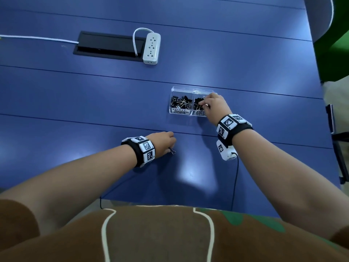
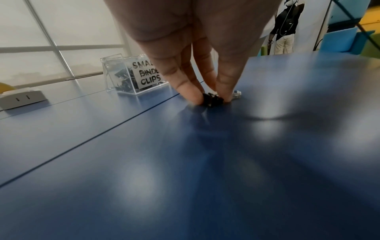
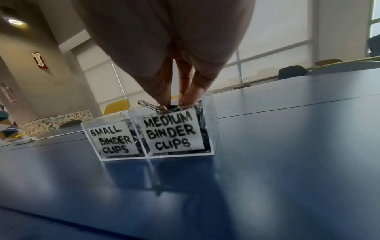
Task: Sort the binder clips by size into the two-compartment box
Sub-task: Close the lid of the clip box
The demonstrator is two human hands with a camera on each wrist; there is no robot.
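A clear two-compartment box [image 1: 181, 112] [image 3: 176, 155] stands on the blue table, labelled SMALL BINDER CLIPS on the left and MEDIUM BINDER CLIPS on the right; both halves hold several black clips. My right hand [image 1: 204, 105] [image 3: 174, 101] reaches down into the medium compartment and pinches a black binder clip [image 3: 162, 108] at its rim, wire handles sticking up. Nearer me, my left hand [image 1: 170, 149] [image 2: 212, 99] pinches a small black binder clip [image 2: 212, 100] [image 1: 172, 151] that lies on the table surface. The small half of the box [image 2: 127, 78] shows behind the left fingers.
A white power strip [image 1: 151, 48] and a black cable hatch [image 1: 108, 45] lie at the far left of the table. A black cable [image 1: 235, 178] runs from my right wrist to the near edge. The table's right edge [image 1: 321, 87] is close to the box.
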